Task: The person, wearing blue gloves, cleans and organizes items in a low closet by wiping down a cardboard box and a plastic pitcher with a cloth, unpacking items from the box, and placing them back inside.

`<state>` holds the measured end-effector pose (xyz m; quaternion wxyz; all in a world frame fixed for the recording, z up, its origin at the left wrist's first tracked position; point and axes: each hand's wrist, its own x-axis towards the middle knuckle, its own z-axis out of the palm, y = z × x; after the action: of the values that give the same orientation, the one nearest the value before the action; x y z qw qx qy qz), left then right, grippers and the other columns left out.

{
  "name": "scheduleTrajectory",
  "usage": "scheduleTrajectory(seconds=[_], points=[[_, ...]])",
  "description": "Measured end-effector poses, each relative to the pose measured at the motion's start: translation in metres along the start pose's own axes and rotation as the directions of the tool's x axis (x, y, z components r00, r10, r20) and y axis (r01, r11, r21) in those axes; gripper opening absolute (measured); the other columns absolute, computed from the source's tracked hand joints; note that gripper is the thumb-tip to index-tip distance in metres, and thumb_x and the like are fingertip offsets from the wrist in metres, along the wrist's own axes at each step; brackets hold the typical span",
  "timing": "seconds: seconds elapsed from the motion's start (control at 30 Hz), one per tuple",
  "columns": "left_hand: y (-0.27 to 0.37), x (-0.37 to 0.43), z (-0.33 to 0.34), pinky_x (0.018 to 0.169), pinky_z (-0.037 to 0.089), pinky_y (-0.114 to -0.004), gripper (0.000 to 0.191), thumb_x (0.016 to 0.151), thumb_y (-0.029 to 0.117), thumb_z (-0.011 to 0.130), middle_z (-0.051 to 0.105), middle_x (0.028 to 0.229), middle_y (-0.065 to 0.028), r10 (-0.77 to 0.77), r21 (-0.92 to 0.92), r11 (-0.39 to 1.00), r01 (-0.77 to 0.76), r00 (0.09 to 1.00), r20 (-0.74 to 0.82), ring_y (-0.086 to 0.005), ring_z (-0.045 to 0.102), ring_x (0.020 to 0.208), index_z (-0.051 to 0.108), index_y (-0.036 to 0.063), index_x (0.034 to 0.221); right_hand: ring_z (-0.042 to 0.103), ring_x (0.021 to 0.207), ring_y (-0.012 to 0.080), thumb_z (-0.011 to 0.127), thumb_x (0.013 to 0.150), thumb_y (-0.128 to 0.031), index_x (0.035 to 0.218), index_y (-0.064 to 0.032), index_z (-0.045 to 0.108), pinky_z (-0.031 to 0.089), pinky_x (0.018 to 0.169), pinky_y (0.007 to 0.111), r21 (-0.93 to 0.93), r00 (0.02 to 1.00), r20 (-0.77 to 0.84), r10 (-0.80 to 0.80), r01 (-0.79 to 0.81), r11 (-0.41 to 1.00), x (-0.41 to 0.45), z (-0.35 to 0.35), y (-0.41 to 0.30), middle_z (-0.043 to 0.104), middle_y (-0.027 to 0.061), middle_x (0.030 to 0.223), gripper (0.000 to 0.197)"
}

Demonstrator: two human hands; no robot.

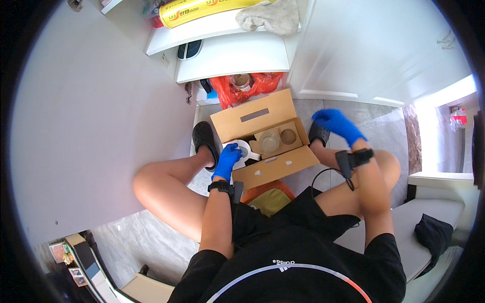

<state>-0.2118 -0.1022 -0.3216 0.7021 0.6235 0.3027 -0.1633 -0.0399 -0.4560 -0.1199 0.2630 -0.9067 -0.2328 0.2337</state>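
Observation:
An open cardboard box (261,117) stands on the floor between the person's feet, its two long flaps spread. My left hand (229,161), in a blue glove, reaches into its left end with the fingers gripping the rim of a white mug (246,148). Beside the mug, a cardboard insert (271,151) holds a clear glass (269,141); a round opening (288,136) is next to it. My right hand (337,123), also blue-gloved, is raised right of the box, over the black clog (318,133). It is blurred, and its fingers are not clear.
Ahead, white cabinet shelves (233,55) hold a yellow carton (204,11) and a grey cloth (271,17). A red plastic bag (227,91) with a jar sits below. Cabinet doors flank both sides. An orange and green cloth item (271,200) lies before the box. A bench (401,231) stands right.

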Motion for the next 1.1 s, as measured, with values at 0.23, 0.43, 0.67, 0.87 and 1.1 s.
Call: scheduleTrajectory(seconds=[0.23,0.43,0.67,0.87,1.1], points=[[-0.006,-0.018,-0.004,0.081,0.047,-0.027,0.06,0.078,0.016,0.066,0.056,0.111,-0.0125,0.242,0.42,0.885,-0.199,0.969,-0.049,-0.0189,0.056,0.094,0.04,-0.0004,0.129,0.062,0.086,0.0263,0.058,0.078,-0.027,0.108,-0.0048,0.06,0.048,0.078,0.034,0.366,0.911,0.344,-0.228,0.093,0.926,0.049,0.116,0.052,0.064,0.0122,0.102,0.038],[0.064,-0.106,0.056,0.103,0.03,-0.04,0.096,0.064,0.044,0.076,0.036,0.133,-0.0253,0.064,0.88,0.256,-0.4,0.915,0.397,-0.0388,0.036,0.124,0.027,0.0046,0.137,0.059,0.083,0.0128,0.053,0.081,-0.014,0.113,-0.0099,0.058,0.047,0.072,0.027,0.503,0.872,0.487,0.05,-0.327,0.8,0.048,0.1,0.064,0.063,0.0057,0.096,0.032],[0.055,-0.095,0.028,0.081,0.048,-0.038,0.063,0.067,0.022,0.072,0.056,0.113,-0.0179,0.665,0.794,0.304,-0.526,0.714,0.219,-0.0323,0.058,0.095,0.046,0.0059,0.122,0.059,0.087,0.0179,0.053,0.081,-0.016,0.108,-0.0076,0.061,0.046,0.08,0.028,0.346,0.969,0.238,-0.066,-0.022,0.938,0.05,0.071,0.039,0.065,0.0071,0.095,0.029],[0.049,-0.057,0.004,0.082,0.048,-0.039,0.06,0.073,0.04,0.069,0.06,0.107,-0.0187,0.45,0.818,0.512,-0.26,0.893,0.003,-0.0326,0.06,0.096,0.052,0.0064,0.12,0.06,0.094,0.0307,0.048,0.083,-0.023,0.103,-0.0079,0.063,0.047,0.084,0.037,0.109,0.992,-0.118,-0.045,0.058,0.992,0.063,0.068,0.047,0.063,0.0131,0.102,0.029],[0.067,-0.044,-0.001,0.086,0.045,-0.034,0.057,0.076,0.038,0.068,0.06,0.108,-0.0188,0.351,0.755,0.576,-0.312,0.929,0.117,-0.0279,0.058,0.1,0.052,0.0027,0.118,0.061,0.087,0.0238,0.05,0.084,-0.035,0.109,-0.0056,0.06,0.047,0.079,0.034,0.414,0.986,0.082,0.144,-0.165,0.895,0.049,0.084,0.06,0.064,0.0123,0.099,0.04]])
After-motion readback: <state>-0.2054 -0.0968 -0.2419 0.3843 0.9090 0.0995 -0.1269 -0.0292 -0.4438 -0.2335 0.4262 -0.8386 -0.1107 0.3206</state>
